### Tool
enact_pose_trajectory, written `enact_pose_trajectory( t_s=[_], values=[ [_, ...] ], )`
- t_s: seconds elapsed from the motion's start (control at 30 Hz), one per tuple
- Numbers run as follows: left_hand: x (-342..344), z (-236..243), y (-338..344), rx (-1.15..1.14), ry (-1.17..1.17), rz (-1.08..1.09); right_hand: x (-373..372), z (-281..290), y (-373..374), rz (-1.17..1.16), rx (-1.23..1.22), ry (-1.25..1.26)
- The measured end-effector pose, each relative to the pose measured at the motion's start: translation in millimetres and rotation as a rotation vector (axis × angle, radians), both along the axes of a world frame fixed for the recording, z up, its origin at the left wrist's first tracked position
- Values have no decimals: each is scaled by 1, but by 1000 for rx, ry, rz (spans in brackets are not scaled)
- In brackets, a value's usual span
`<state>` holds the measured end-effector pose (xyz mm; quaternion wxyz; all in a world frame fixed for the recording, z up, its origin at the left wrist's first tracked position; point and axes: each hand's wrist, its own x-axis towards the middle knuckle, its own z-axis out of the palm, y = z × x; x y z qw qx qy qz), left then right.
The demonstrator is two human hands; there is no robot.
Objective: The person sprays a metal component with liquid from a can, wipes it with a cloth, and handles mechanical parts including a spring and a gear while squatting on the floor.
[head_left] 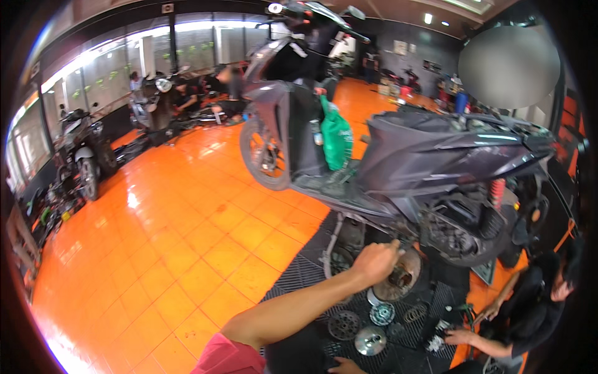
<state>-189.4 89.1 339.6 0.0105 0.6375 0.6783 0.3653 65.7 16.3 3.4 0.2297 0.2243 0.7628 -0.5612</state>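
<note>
My left hand (377, 263), at the end of a red-sleeved arm, reaches to the underside of a dark grey scooter (417, 156). Its fingers are closed by the lower edge of the body, in front of the exposed engine side (458, 227); what they grip is too small to make out. Below this hand is a round, dirty tan pan (408, 274) with brownish contents. At the lower edge my right hand (344, 366) is partly cut off, its visible fingers stretched out over something dark. Near it lie a shiny metal disc (370, 341), a toothed disc (382, 313) and a dark round part (344, 325).
A coil spring (415, 313) lies on the black ribbed mat (302, 271). A co-worker in black (529, 311) crouches at the right, hands near small metal parts. A green bag (336, 137) hangs on the scooter. Orange tiles (187, 249) stretch left towards a parked motorcycle (84, 146).
</note>
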Motion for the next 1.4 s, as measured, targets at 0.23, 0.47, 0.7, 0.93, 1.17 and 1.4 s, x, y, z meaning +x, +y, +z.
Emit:
enact_pose_trajectory(
  t_s=[0.23, 0.47, 0.7, 0.93, 1.17, 1.4],
  values=[
    [-17, -12, -15, -11, -98, 117, -22, 157, 84, -221, 66, -80],
    [4, 3, -8, -55, -209, 59, 20, 331, 116, -751, 471, 659],
    [34, 1, -2, -70, -361, 16, 0, 284, 110, -345, 1478, 609],
    [26, -28, 10, 66, -237, 177, -26, 289, 64, -207, 1290, 685],
    [36, 0, 9, -9, -287, 109, 11, 299, 113, -229, 1496, 517],
    [27, -12, 6, 89, -156, 110, -18, 280, 96, -216, 1435, 588]
  ],
)
